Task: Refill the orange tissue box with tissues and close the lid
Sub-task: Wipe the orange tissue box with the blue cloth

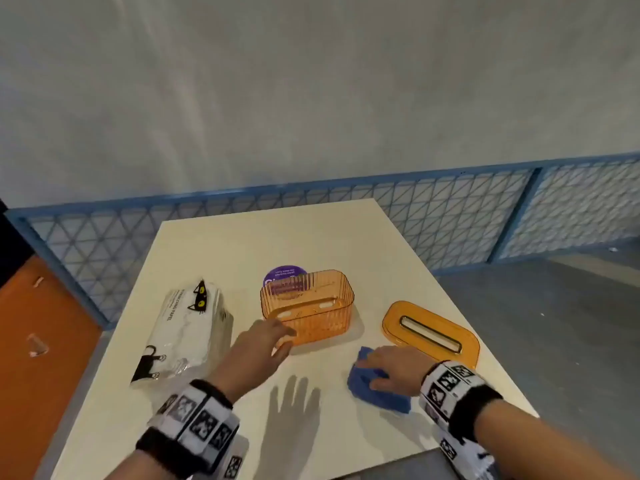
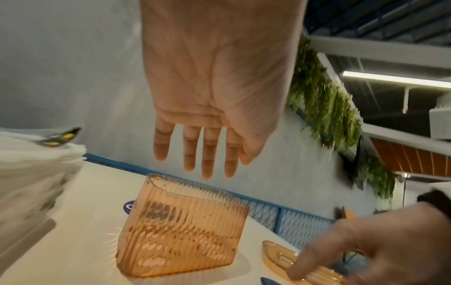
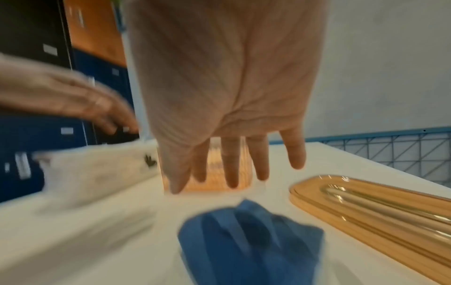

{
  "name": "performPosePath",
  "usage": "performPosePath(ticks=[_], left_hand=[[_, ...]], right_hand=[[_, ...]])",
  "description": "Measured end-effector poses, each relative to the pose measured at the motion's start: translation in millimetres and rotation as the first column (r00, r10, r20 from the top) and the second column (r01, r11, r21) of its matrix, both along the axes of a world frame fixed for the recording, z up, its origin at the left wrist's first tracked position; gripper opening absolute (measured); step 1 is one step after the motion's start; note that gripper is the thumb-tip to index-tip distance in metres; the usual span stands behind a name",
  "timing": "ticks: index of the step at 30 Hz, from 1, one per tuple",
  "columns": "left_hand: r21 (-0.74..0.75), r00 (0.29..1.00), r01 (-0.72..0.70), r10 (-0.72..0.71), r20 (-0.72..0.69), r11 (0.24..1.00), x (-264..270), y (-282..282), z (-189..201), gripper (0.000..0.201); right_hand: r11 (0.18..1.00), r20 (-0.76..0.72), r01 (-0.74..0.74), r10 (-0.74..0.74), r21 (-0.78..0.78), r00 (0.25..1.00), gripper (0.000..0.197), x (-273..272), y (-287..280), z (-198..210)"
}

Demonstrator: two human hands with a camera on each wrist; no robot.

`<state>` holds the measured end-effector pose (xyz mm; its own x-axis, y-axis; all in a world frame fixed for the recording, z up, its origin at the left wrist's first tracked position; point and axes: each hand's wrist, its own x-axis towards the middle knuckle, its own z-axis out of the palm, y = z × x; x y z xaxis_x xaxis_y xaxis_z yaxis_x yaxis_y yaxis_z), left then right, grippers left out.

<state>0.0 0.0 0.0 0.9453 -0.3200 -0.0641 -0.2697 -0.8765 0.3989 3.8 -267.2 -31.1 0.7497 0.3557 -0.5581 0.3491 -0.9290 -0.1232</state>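
The left hand (image 1: 266,341) reaches, fingers straight, toward the ribbed clear orange box (image 1: 308,306). The right hand (image 1: 391,368), fingers spread flat, hovers over a crumpled blue cloth (image 1: 377,393).

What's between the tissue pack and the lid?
In the head view, the open orange box stands between the tissue pack and the lid, with the left hand reaching toward its near left corner.
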Motion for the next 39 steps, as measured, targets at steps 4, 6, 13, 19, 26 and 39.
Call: performPosePath(ticks=[4, 6, 13, 19, 26, 39], left_hand=[[0.165, 0.999, 0.014, -0.009, -0.030, 0.986, 59, -29, -13, 0.045], [0.173, 0.992, 0.031, -0.009, -0.128, 0.984, 75, -42, -23, 0.049], [0.149, 0.968, 0.056, -0.018, -0.250, 0.987, 96, -72, -39, 0.039], [0.122, 0.980, 0.057, -0.032, -0.195, 0.991, 97, -72, -40, 0.028], [-0.201, 0.999, -0.040, 0.042, 0.005, 0.979, 94, -49, -27, 0.021], [-0.842, 0.949, -0.270, 0.276, -0.151, 0.467, 59, -71, 18, 0.026]], right_hand=[[0.980, -0.044, -0.106, 0.099, -0.170, 0.994, 0.069, -2, -6, -26], [0.977, -0.031, -0.117, 0.113, -0.180, 0.993, 0.078, -3, -11, -46], [0.996, 0.089, -0.003, 0.010, -0.085, 0.996, 0.062, -8, -5, -75], [0.998, 0.258, 0.051, -0.056, 0.024, 0.965, 0.061, 6, 1, -74], [0.636, 0.265, 0.176, -0.535, 0.752, 0.802, 0.059, 49, 7, -18], [0.823, 0.715, -0.082, -0.434, 0.562, 0.549, 0.057, 53, 78, 13]])
